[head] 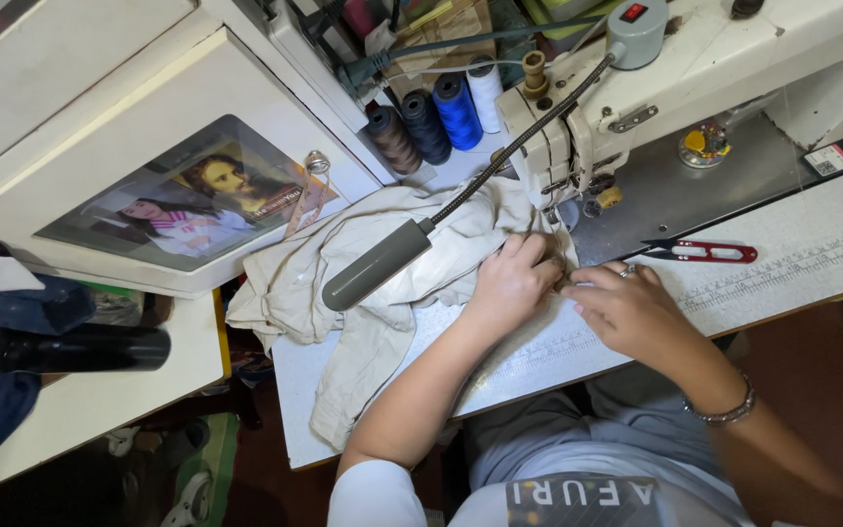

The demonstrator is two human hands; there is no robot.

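Cloth: a beige cloth (363, 283) lies bunched on the sewing table (812, 249), near the middle of the view, its right edge under the sewing machine's head.
Left hand: the left hand (511, 278) lies palm down on the cloth, fingers curled and pressing it flat, at 7 o'clock from the needle area.
Right hand: the right hand (626, 303) rests on the table just beside the left, at 3 o'clock from it, fingertips pointing at the cloth edge; whether it pinches the cloth, I cannot tell.
Sewing machine: the white sewing machine (656, 88) stands at 1 o'clock from the hands.
Lamp: a grey lamp (375, 263) on a bendy neck hangs over the cloth.
Snips: red snips (704, 253) lie at 2 o'clock from the right hand.
Thread: spools of thread (431, 117) stand at 12 o'clock from the cloth.
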